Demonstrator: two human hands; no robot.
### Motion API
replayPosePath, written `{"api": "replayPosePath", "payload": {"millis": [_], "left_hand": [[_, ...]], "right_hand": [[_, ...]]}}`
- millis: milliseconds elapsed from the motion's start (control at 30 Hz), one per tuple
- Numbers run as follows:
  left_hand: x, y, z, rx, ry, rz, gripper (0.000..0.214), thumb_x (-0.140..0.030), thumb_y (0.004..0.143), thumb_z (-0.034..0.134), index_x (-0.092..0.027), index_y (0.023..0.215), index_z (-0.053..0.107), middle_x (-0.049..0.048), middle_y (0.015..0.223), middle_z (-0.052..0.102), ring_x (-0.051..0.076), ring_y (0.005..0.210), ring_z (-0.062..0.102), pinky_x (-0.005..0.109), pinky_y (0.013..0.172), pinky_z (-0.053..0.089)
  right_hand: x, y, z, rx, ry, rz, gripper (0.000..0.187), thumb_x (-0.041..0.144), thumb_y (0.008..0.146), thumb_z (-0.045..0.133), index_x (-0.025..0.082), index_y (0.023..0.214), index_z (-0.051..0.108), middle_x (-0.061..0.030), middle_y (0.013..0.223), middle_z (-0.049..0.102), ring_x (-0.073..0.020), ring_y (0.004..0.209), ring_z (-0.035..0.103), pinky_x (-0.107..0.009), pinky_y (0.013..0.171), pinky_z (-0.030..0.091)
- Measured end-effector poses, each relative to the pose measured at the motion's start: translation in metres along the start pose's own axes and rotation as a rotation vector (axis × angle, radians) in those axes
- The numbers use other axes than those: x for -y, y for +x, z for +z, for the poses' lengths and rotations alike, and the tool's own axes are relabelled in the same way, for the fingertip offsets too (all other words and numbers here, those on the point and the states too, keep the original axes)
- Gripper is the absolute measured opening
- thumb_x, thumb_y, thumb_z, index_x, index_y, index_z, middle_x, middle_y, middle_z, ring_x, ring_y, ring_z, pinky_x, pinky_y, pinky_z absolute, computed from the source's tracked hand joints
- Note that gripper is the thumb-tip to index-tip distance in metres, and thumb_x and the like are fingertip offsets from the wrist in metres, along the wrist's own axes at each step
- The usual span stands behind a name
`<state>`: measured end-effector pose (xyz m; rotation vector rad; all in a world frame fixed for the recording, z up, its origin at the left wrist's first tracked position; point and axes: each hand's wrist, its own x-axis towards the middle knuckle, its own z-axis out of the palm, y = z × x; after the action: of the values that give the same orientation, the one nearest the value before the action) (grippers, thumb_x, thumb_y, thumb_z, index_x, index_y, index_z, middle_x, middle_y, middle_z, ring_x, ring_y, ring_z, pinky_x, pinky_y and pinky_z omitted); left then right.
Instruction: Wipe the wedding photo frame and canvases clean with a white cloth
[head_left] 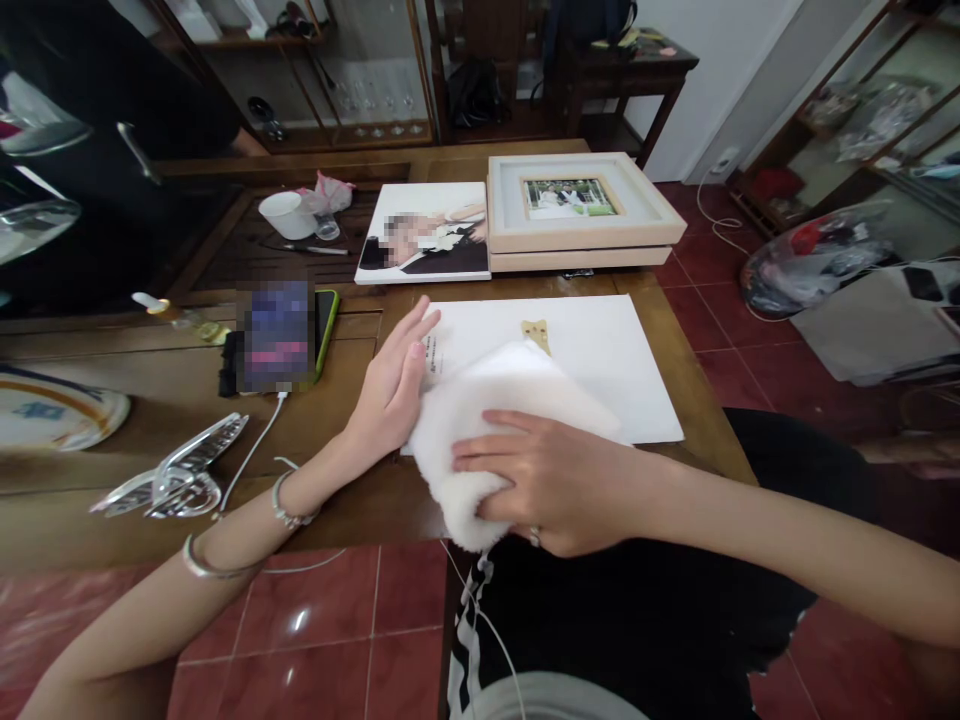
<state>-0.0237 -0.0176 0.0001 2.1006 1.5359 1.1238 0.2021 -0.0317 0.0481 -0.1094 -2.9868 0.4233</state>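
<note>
A white flat panel (622, 370) lies on the wooden table in front of me, with small dark print near its left edge. A small tan piece with dark spots (535, 331) is on the panel. My right hand (540, 480) grips a white fluffy cloth (480, 400), its fingers pressed into the fabric. The cloth covers the panel's lower left part and hangs past the table edge. My left hand (394, 385) is open, fingers stretched out along the panel's left edge and touching it beside the cloth.
Behind the panel are a photo print (427, 235) and stacked pale wooden frames (585, 240). To the left are a phone (326, 325) with a cable, a dropper bottle (187, 318), a silver winged ornament (176, 470) and a white cup (288, 214). A dark-clothed person is at the far left.
</note>
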Motion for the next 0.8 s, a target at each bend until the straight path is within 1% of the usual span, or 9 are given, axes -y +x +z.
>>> {"api": "replayPosePath", "payload": {"millis": [67,133,233,300,367,467,533,667,800], "left_hand": [[0.0,0.0,0.001,0.066,0.018,0.017,0.053,-0.044,0.106,0.022,-0.017,0.135,0.056,0.0116,0.15,0.047,0.024,0.14,0.043,0.046,0.117,0.033],[0.0,0.0,0.001,0.145,0.058,0.038,0.05,-0.045,0.105,0.027,-0.017,0.131,0.059,0.0119,0.15,0.048,0.025,0.14,0.043,0.047,0.117,0.034],[0.0,-0.001,0.003,0.213,0.105,0.066,0.046,-0.04,0.103,0.036,-0.014,0.133,0.058,0.0148,0.152,0.044,0.027,0.143,0.039,0.048,0.117,0.034],[0.0,-0.001,0.004,0.243,0.119,0.068,0.046,-0.038,0.102,0.038,-0.013,0.135,0.056,0.0165,0.152,0.043,0.028,0.143,0.038,0.052,0.116,0.033],[0.0,-0.002,0.005,0.301,0.147,0.058,0.046,-0.037,0.101,0.039,-0.013,0.137,0.054,0.0163,0.152,0.044,0.03,0.143,0.037,0.058,0.115,0.03],[0.0,-0.003,0.005,0.414,0.199,0.062,0.043,-0.033,0.101,0.038,-0.017,0.138,0.052,0.0141,0.152,0.044,0.031,0.144,0.035,0.066,0.115,0.022],[0.001,-0.004,0.004,0.452,0.22,0.078,0.042,-0.031,0.101,0.037,-0.017,0.139,0.05,0.0139,0.152,0.044,0.031,0.145,0.033,0.067,0.114,0.019],[0.001,-0.004,0.004,0.448,0.242,0.099,0.042,-0.029,0.1,0.037,-0.017,0.139,0.05,0.0141,0.153,0.043,0.03,0.146,0.032,0.065,0.115,0.019],[0.002,-0.003,0.006,0.426,0.261,0.115,0.043,-0.029,0.1,0.038,-0.016,0.139,0.051,0.0147,0.151,0.045,0.03,0.144,0.035,0.059,0.118,0.018]], "right_hand": [[0.005,-0.015,-0.012,-0.014,-0.001,0.061,0.011,0.016,0.081,0.061,0.02,0.087,0.069,-0.0119,0.116,0.071,-0.0232,0.118,0.059,-0.042,0.108,0.038],[0.001,-0.029,-0.023,-0.038,-0.043,0.174,0.011,0.015,0.08,0.06,0.021,0.084,0.067,-0.0099,0.106,0.072,-0.0249,0.106,0.063,-0.043,0.102,0.042],[-0.02,-0.047,-0.031,-0.071,-0.153,0.392,0.013,0.014,0.08,0.054,0.021,0.082,0.065,-0.0092,0.088,0.068,-0.0257,0.086,0.061,-0.041,0.085,0.046],[-0.039,-0.053,-0.032,-0.102,-0.201,0.514,0.013,0.016,0.082,0.05,0.02,0.081,0.062,-0.0077,0.077,0.062,-0.0243,0.076,0.057,-0.037,0.072,0.043],[-0.057,-0.051,-0.029,-0.137,-0.207,0.595,0.015,0.021,0.087,0.047,0.02,0.08,0.06,-0.0063,0.072,0.057,-0.023,0.071,0.052,-0.034,0.065,0.038],[-0.079,-0.035,-0.026,-0.178,-0.179,0.661,0.024,0.03,0.094,0.043,0.019,0.08,0.059,-0.0055,0.071,0.055,-0.0219,0.071,0.05,-0.031,0.063,0.032],[-0.089,-0.017,-0.026,-0.195,-0.147,0.663,0.028,0.034,0.097,0.042,0.018,0.082,0.059,-0.0052,0.072,0.056,-0.0207,0.071,0.051,-0.031,0.063,0.03],[-0.103,0.026,-0.027,-0.189,-0.077,0.57,0.028,0.032,0.098,0.04,0.016,0.089,0.061,-0.006,0.078,0.061,-0.0192,0.072,0.052,-0.029,0.063,0.028],[-0.11,0.058,-0.025,-0.15,-0.023,0.493,0.02,0.026,0.095,0.042,0.017,0.092,0.06,-0.0091,0.085,0.065,-0.0209,0.074,0.055,-0.029,0.061,0.029]]}}
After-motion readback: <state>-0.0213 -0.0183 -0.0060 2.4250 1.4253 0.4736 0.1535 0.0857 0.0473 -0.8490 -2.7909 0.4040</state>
